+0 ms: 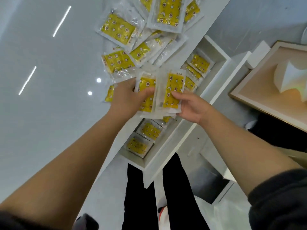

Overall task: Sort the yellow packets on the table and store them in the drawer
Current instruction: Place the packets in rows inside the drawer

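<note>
one wide-angle view from the person's head looks steeply down and forward, close over the left hand (127, 95) and right hand (191, 107), which meet mid-frame on yellow packets (172, 90). the table (49, 72) spreads left of and beyond the hands, and the open drawer (174, 138) runs beneath and right of them.

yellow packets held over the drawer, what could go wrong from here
1. The left hand and right hand hold a loose, fanned stack of packets. The glossy wrappers could slip and land crooked in the drawer, or fall past it.
2. The unsorted pile lies close to the table edge above the drawer, so a brush of the arm might tip some in.
</note>
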`<state>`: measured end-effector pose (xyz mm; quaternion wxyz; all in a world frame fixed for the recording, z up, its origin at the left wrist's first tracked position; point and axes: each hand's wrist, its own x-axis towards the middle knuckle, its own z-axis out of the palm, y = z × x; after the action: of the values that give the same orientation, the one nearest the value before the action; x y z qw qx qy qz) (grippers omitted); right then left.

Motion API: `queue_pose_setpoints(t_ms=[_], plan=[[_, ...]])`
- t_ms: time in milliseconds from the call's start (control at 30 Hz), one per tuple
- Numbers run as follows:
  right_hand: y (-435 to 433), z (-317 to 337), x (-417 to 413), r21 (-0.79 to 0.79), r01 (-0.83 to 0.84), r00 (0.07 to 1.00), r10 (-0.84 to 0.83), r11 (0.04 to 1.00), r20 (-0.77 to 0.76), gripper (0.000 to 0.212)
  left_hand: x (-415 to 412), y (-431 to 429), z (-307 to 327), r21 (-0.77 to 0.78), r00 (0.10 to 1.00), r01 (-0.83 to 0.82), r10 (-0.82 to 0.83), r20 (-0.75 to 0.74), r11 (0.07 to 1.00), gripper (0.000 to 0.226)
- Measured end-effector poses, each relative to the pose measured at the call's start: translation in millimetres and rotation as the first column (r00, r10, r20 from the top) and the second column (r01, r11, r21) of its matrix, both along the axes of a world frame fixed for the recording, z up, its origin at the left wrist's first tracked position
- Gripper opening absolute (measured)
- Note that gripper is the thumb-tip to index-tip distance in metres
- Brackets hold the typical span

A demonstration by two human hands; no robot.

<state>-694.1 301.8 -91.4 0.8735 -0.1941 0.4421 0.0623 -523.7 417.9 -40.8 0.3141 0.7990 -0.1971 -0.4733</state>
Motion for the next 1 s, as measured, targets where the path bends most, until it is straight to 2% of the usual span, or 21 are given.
queue_pose_setpoints(t_ms=[133, 200, 267, 367, 400, 467, 533, 567, 600, 700, 767, 833, 933, 1000], plan=[[-7, -10, -40, 0.006, -0.304, 0.95, 0.304, 0.953, -0.068, 0.058, -66, 45, -16, 0.079, 0.958, -0.206, 0.218, -0.188, 0.975, 0.023], [-7, -23, -52, -0.041, -0.497, 0.858, 0.483, 0.867, -0.177, 0.043, -104, 67, -37, 0.151, 0.915, -0.288, 0.318, -0.246, 0.946, 0.021], [1, -41, -55, -0.094, -0.677, 0.725, 0.639, 0.73, -0.257, 0.034, -139, 88, -66, 0.233, 0.841, -0.408, 0.463, -0.28, 0.883, 0.025], [25, -59, -49, -0.232, -0.867, 0.497, 0.752, 0.44, -0.433, 0.023, -178, 113, -110, 0.353, 0.644, -0.651, 0.735, -0.212, 0.672, 0.027], [32, -65, -45, -0.268, -0.886, 0.464, 0.742, 0.379, -0.484, 0.018, -185, 122, -123, 0.392, 0.587, -0.701, 0.794, -0.157, 0.596, 0.03], [43, -81, -38, -0.312, -0.882, 0.47, 0.704, 0.352, -0.532, 0.016, -189, 139, -148, 0.435, 0.469, -0.771, 0.877, -0.108, 0.466, 0.038], [53, -97, -33, -0.349, -0.877, 0.478, 0.686, 0.331, -0.549, 0.025, -188, 148, -169, 0.47, 0.39, -0.794, 0.916, -0.094, 0.386, 0.061], [56, -103, -32, -0.366, -0.879, 0.47, 0.684, 0.305, -0.558, 0.026, -186, 151, -178, 0.487, 0.391, -0.789, 0.917, -0.071, 0.374, 0.072], [58, -107, -31, -0.378, -0.884, 0.457, 0.683, 0.276, -0.57, 0.024, -183, 152, -184, 0.499, 0.413, -0.78, 0.91, -0.044, 0.378, 0.073], [61, -118, -32, -0.392, -0.9, 0.411, 0.667, 0.19, -0.622, 0.025, -177, 151, -193, 0.54, 0.519, -0.74, 0.851, 0.079, 0.401, 0.049], [62, -123, -33, -0.387, -0.913, 0.374, 0.634, 0.126, -0.677, 0.038, -177, 152, -200, 0.586, 0.574, -0.693, 0.813, 0.097, 0.42, 0.051], [63, -124, -32, -0.391, -0.918, 0.352, 0.606, 0.073, -0.713, 0.04, -175, 147, -200, 0.644, 0.661, -0.606, 0.746, 0.08, 0.468, 0.058], [64, -125, -28, -0.4, -0.916, 0.321, 0.595, -0.002, -0.737, 0.041, -171, 135, -189, 0.756, 0.815, -0.417, 0.576, 0.066, 0.504, 0.061], [65, -124, -23, -0.394, -0.919, 0.309, 0.603, -0.009, -0.735, 0.046, -167, 131, -182, 0.816, 0.934, -0.266, 0.347, 0.086, 0.513, 0.066]])
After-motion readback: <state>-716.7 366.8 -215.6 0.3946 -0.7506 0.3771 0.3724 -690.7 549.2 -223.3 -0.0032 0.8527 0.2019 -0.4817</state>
